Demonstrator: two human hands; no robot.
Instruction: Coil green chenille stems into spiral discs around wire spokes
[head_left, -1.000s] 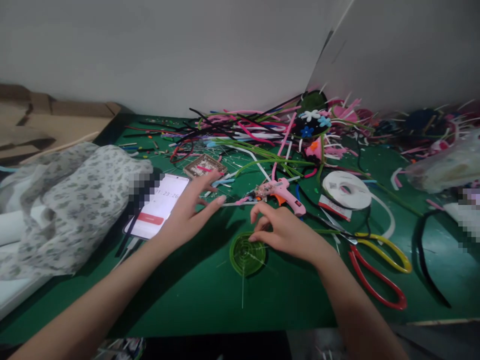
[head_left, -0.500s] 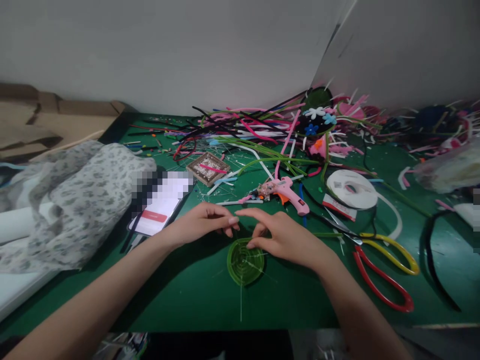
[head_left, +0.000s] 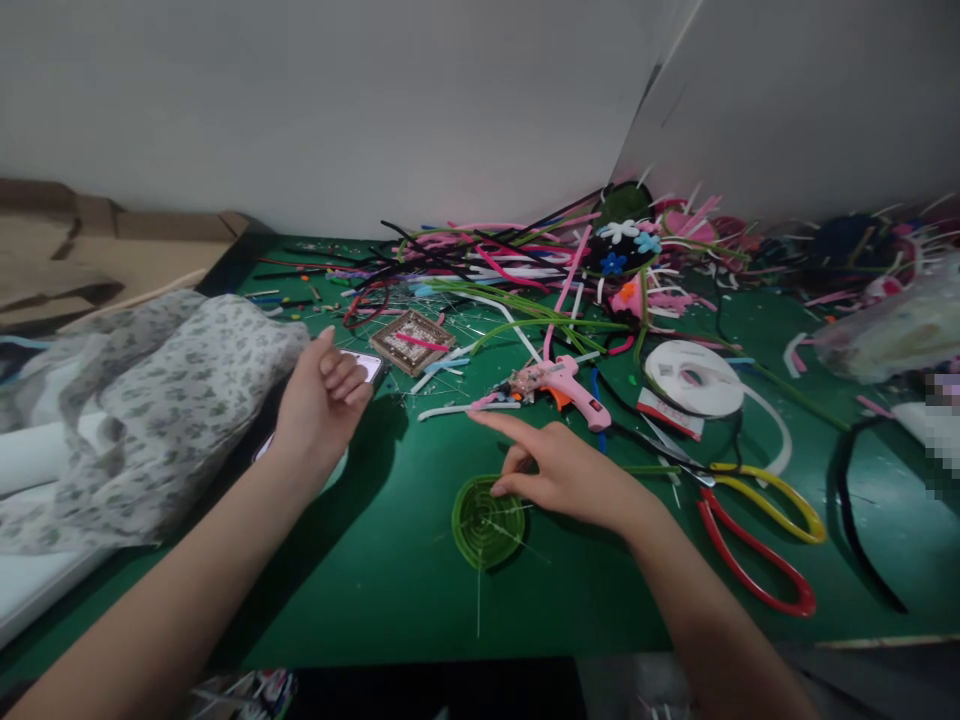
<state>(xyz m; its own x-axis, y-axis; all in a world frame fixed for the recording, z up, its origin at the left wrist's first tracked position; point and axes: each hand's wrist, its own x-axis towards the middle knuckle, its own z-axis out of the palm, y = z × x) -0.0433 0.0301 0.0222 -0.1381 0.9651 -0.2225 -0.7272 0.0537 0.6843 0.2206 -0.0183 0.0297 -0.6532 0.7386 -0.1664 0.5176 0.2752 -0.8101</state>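
Observation:
My left hand (head_left: 322, 408) is raised over the phone (head_left: 369, 366), its fingers curled in loosely and nothing showing in them. The phone is mostly hidden behind this hand and wrist. My right hand (head_left: 555, 465) rests by the top right rim of a green pipe-cleaner coil (head_left: 487, 525), a flat round spiral with thin wires sticking out. Its thumb and curled fingers press on the rim, while the index finger stretches out to the left. A loose green end (head_left: 651, 470) shows to the right beyond this hand.
A pink glue gun (head_left: 574, 388) lies behind my right hand. To the right are scissors (head_left: 757, 555) with red and yellow handles and a white ribbon roll (head_left: 694, 378). Behind stand a small ornate tray (head_left: 412, 341) and heaped pipe cleaners (head_left: 495, 260). Floral cloth (head_left: 187, 400) lies left.
My left hand has moved away from the coil, to the left and up over the phone, and its fingers have curled in. My right hand stays at the coil's rim.

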